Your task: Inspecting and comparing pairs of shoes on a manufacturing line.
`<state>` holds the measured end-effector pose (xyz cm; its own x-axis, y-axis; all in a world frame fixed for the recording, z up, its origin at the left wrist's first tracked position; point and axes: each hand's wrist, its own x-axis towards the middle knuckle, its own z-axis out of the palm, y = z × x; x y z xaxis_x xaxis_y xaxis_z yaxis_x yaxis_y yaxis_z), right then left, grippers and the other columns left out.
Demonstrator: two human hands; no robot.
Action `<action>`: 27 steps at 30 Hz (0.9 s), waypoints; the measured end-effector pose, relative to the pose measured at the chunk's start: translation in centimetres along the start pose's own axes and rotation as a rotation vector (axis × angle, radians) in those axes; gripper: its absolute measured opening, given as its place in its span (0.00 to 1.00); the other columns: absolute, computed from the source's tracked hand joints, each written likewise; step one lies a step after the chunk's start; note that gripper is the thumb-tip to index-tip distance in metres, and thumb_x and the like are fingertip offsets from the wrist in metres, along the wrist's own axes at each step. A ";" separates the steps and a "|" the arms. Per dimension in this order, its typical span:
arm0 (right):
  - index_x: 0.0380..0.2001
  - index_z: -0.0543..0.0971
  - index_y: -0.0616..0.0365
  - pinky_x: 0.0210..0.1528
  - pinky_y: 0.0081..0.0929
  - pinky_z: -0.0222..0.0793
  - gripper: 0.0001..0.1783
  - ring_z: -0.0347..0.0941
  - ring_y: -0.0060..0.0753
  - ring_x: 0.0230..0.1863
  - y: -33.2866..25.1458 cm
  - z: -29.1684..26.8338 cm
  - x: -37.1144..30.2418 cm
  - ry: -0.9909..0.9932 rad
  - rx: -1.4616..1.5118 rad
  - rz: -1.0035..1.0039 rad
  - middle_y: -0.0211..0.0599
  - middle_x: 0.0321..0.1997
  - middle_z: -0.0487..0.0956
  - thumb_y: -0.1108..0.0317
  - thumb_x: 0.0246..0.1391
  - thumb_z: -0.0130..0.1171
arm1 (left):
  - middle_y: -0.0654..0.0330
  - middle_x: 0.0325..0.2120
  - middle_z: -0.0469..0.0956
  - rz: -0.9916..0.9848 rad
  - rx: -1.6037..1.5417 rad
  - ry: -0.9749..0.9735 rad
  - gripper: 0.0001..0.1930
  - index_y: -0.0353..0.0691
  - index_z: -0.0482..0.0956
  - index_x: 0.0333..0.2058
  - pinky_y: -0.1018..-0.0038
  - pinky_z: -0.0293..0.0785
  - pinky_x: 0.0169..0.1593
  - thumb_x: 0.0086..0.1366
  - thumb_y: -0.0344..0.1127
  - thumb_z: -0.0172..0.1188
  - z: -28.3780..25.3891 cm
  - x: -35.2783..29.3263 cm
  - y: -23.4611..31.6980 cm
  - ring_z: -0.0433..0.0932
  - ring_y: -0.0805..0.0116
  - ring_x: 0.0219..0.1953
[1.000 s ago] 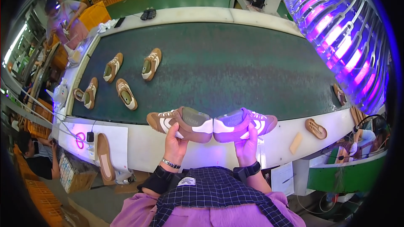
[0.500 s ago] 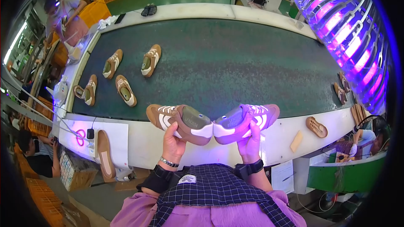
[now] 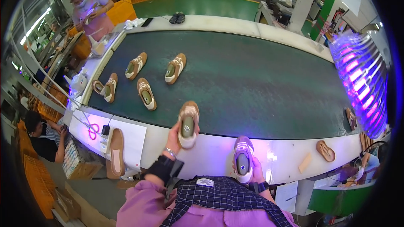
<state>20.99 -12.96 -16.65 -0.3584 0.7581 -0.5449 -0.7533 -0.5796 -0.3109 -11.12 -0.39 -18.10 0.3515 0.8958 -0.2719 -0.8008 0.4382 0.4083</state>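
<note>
My left hand [image 3: 173,138] is closed around a brown sneaker [image 3: 188,128] with white stripes, holding it over the near edge of the dark green work surface [image 3: 252,84]. The shoe points toe-away, and an olive form or insert shows in its opening. Closer to my body, my right hand [image 3: 256,170] grips a matching sneaker [image 3: 243,159], tinted purple by the light, over the white rim [image 3: 210,147]. To the far left on the green surface lie several similar brown shoes, among them one sneaker [image 3: 175,68] and another sneaker [image 3: 146,94].
A glowing purple lamp unit [image 3: 360,84] hangs at the right. On the near rim are a brown sole [image 3: 325,151], a tan strip [image 3: 305,162] and, at left, a long brown sole [image 3: 117,153] on white paper. A co-worker [image 3: 94,12] stands at the far left.
The two sneakers were heel to heel, turned sideways; now they are apart with toes pointing away. The left one moved forward, the right one toward me. The view has shifted.
</note>
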 end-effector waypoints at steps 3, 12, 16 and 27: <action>0.55 0.64 0.67 0.41 0.39 0.76 0.38 0.76 0.49 0.42 0.2 -0.9 -0.6 -0.007 0.031 0.006 0.58 0.46 0.74 0.43 0.53 0.45 | 0.47 0.41 0.76 0.159 -0.073 0.195 0.30 0.34 0.69 0.51 0.61 0.75 0.46 0.66 0.57 0.43 0.2 2.7 6.6 0.77 0.53 0.42; 0.55 0.66 0.63 0.46 0.40 0.73 0.33 0.74 0.47 0.45 -0.2 4.3 6.3 -0.122 -0.157 0.005 0.54 0.48 0.73 0.47 0.56 0.40 | 0.55 0.35 0.74 0.679 0.832 0.858 0.18 0.27 0.73 0.42 0.70 0.68 0.46 0.56 0.34 0.60 -10.7 0.6 3.3 0.72 0.66 0.40; 0.54 0.67 0.52 0.46 0.37 0.73 0.26 0.72 0.38 0.46 -3.1 16.7 15.7 -0.312 0.015 -0.087 0.41 0.51 0.72 0.48 0.59 0.42 | 0.53 0.37 0.73 0.488 0.929 0.919 0.18 0.27 0.73 0.42 0.71 0.70 0.43 0.54 0.32 0.59 -14.7 -3.8 -0.9 0.72 0.65 0.38; 0.46 0.67 0.59 0.19 0.37 0.72 0.22 0.72 0.39 0.17 -3.1 14.5 28.0 0.243 -0.628 -0.308 0.50 0.28 0.76 0.51 0.60 0.41 | 0.61 0.34 0.71 0.101 0.822 0.617 0.13 0.37 0.73 0.41 0.66 0.76 0.35 0.58 0.34 0.57 -12.6 -7.1 -2.1 0.70 0.69 0.38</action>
<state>5.25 14.41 -19.67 0.0052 0.8685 -0.4956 -0.3164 -0.4687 -0.8247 -18.04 -8.58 -27.96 -0.1948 0.8385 -0.5088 -0.1528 0.4865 0.8602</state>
